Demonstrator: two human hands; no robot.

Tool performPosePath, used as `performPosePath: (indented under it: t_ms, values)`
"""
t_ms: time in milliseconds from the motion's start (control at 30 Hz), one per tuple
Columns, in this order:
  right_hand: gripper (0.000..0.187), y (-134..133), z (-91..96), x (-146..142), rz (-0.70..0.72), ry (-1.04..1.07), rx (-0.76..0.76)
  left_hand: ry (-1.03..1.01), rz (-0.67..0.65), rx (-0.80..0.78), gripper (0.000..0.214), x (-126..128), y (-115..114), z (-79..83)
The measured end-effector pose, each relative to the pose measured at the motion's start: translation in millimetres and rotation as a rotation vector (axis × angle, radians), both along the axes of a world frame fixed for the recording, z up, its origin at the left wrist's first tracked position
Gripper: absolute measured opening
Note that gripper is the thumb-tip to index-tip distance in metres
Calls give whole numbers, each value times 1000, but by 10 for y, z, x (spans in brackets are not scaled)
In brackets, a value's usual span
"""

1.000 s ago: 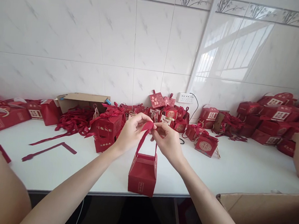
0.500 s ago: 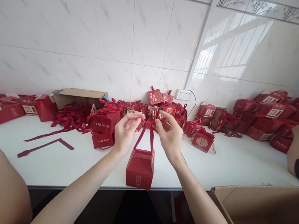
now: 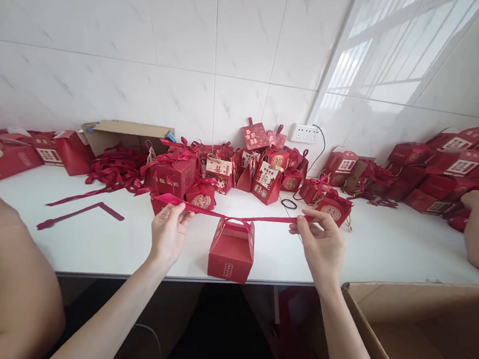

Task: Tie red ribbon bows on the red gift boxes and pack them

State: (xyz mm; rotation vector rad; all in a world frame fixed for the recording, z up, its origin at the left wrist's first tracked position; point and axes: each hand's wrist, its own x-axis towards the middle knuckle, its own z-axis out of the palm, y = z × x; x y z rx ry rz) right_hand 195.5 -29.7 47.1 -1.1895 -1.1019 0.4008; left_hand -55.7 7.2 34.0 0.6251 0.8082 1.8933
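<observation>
A small red gift box (image 3: pixel 231 256) stands upright at the table's front edge between my hands. A red ribbon (image 3: pixel 270 219) crosses over its top and is stretched out sideways, with the crossing resting right above the box. My left hand (image 3: pixel 168 230) pinches the ribbon's left end, its tip poking past the fingers. On the other side, my right hand (image 3: pixel 321 243) pinches the right length between thumb and fingers. Both hands are raised above the tabletop, apart from the box itself.
Finished-looking red boxes (image 3: pixel 173 173) and a ribbon pile (image 3: pixel 117 170) sit behind. Loose ribbon (image 3: pixel 81 215) lies left. Stacked red boxes (image 3: pixel 454 165) fill the right back. An open carton (image 3: pixel 376 295) stands front right. Other people's arms (image 3: pixel 18 261) reach in from both sides.
My hands have moved apart and down from close together above the box, drawing the ribbon out sideways. Its crossing has come down to the box top. The view has tilted downward.
</observation>
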Motion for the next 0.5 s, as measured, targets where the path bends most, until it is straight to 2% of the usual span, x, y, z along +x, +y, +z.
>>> performPosePath:
  t_ms: [300,500]
  values:
    - [21,-211,-210,192,-106,-50,-139,43,-26,-119,19,-135,-4,-307]
    - [27,-344,-410,411,-176,-125,-352,111,-44,-233,17,-304,-40,-508]
